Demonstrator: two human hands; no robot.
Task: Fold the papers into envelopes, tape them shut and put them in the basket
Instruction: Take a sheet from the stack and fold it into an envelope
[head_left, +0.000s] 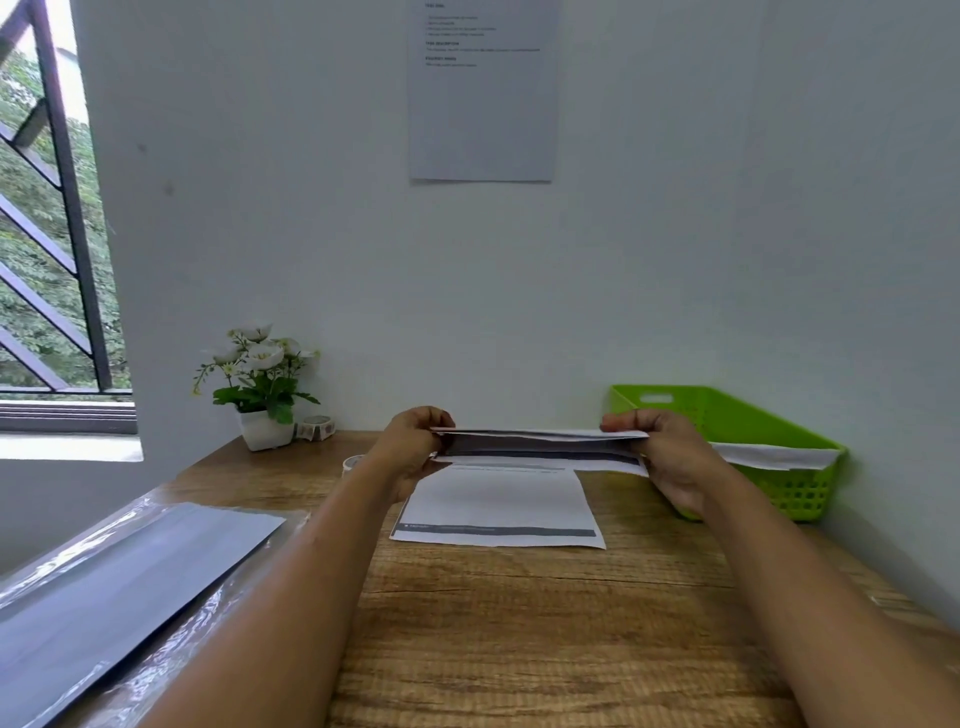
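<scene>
- Both bare forearms are stretching forward, roughly parallel, with the hands raised level with each other.
- The left hand (415, 449) is pinching the folded paper's (540, 445) left end, fingers (434, 419) curled.
- The right hand (670, 457) is pinching its right end.

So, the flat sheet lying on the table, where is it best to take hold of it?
Probably at a near corner, coming from the person's side: the flat sheet lies flush on the table, and its far edge is under the folded paper held by the left hand and right hand.
</scene>
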